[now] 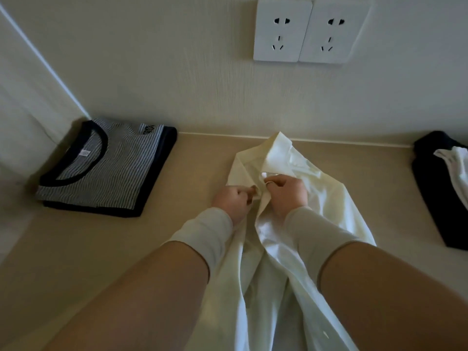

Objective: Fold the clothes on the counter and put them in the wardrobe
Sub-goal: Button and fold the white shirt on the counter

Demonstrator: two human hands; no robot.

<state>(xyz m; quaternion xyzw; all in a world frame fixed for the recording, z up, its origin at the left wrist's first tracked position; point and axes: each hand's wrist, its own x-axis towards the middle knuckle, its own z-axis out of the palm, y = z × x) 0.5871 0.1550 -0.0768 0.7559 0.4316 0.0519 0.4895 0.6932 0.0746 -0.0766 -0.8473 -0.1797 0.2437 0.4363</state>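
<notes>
Two hands work at the front of a cream collared shirt (298, 224) spread on a beige desk (177, 173), its collar toward the wall and its lower part trailing toward the person. Left hand (234, 200), fingers (249, 195) curled, pinches the shirt's front edge just below the collar; right hand (287, 192), just beside it, has fingers curled together on the facing edge, with a ring on one finger. Both wrists wear pale sleeves. Well to the left of the shirt, in the corner against the wall, a folded striped T-shirt (106, 168) with dark trim lies atop another dark folded garment. Well to the right of the shirt, a dark folded garment (435, 193) carries a white garment (455, 168). Above the shirt, two white wall sockets (307, 31) sit side by side.
</notes>
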